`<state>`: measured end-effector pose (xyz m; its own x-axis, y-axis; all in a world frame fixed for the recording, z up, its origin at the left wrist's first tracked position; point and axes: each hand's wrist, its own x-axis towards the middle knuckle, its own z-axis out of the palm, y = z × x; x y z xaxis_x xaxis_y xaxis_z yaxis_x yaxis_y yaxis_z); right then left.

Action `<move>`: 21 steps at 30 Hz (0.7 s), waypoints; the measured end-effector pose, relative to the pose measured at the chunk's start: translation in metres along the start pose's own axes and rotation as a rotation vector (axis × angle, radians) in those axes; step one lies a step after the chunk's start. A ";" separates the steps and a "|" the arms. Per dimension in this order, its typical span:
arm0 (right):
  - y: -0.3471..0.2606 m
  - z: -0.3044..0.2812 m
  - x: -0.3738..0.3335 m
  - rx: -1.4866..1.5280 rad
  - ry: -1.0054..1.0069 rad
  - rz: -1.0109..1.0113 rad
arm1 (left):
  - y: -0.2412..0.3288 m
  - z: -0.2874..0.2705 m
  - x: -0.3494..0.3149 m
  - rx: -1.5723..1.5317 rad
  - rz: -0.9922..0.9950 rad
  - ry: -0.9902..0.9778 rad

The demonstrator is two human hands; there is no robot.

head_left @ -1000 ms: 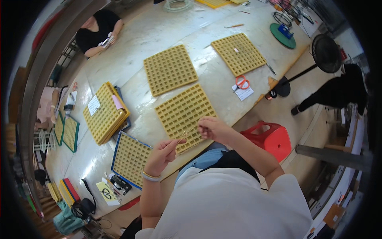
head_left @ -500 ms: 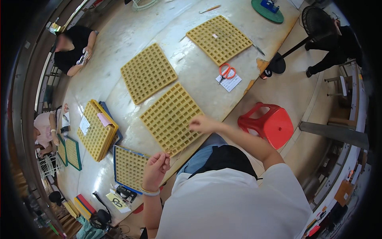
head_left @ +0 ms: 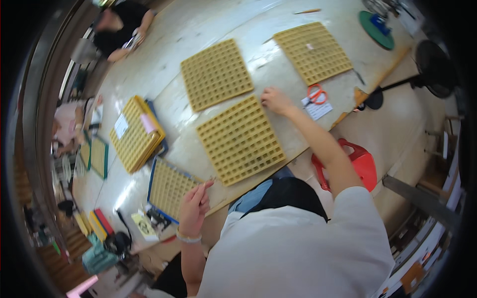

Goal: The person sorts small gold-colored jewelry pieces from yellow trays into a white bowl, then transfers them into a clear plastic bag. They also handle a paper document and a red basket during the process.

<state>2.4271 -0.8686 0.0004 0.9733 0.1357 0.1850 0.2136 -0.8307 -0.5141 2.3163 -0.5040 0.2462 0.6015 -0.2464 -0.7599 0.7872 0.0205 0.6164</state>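
My left hand is closed in a pinch just off the near left corner of a yellow gridded tray. A tiny thin bit shows at its fingertips, too small to name. At that tray's far right corner is my right hand, fingers bent together and slightly blurred; what they hold, if anything, is hidden. A second yellow gridded tray lies just beyond the first. Beneath and beside my left hand is a blue-rimmed gridded tray.
Orange-handled scissors lie on a white paper slip, near another yellow tray. Stacked trays stand at the left. A red stool and a black fan are on the right. A person in black sits across.
My right hand has moved from above the near tray to its far right corner. My left hand stays pinched near the tray's near corner. The whole view has turned and shifted.
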 end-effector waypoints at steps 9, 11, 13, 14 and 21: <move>-0.023 0.007 -0.001 0.099 0.241 0.136 | 0.012 -0.027 -0.023 0.037 0.123 0.056; -0.073 -0.017 -0.002 0.372 0.270 0.388 | 0.013 -0.031 -0.027 0.072 0.195 0.113; -0.131 -0.042 -0.013 0.712 0.044 0.337 | 0.016 -0.032 -0.030 0.112 0.238 0.175; -0.166 -0.050 -0.021 0.880 -0.100 0.306 | 0.017 -0.030 -0.031 0.131 0.243 0.209; -0.304 -0.057 -0.038 1.323 -0.749 0.368 | 0.022 -0.021 -0.028 0.462 0.366 0.225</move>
<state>2.3204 -0.6524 0.1974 0.7193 0.6011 -0.3483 -0.5090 0.1148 -0.8531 2.3196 -0.4764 0.2771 0.8743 -0.0913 -0.4766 0.4151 -0.3680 0.8320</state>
